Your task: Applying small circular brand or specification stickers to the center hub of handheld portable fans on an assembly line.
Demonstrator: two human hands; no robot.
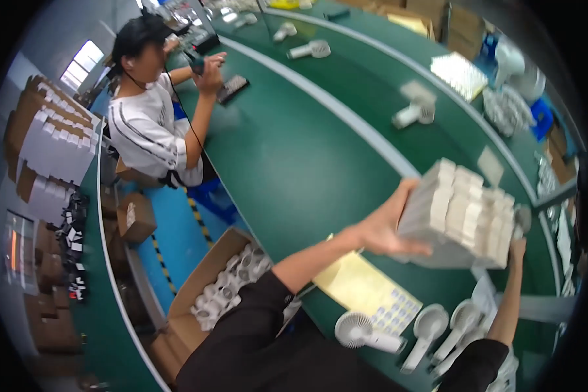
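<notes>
A block of several white cardboard boxes (460,212), pressed side by side, is held raised and tilted over the right part of the green bench. My left hand (395,225) grips its left end, thumb along the lower edge. At its right end is my right hand (517,249), closed against the block, most of its fingers hidden behind it. Below the boxes lie a yellow sheet (353,281) with rows of round stickers and several white handheld fans, one with its grille up (354,328).
A conveyor belt (366,85) curves past the bench, carrying spaced-out handheld fans (310,49). An open carton (193,287) of white fan parts stands left of my arm. A co-worker (153,111) sits at the far left of the bench. Clear plastic bags (506,111) lie beyond the belt.
</notes>
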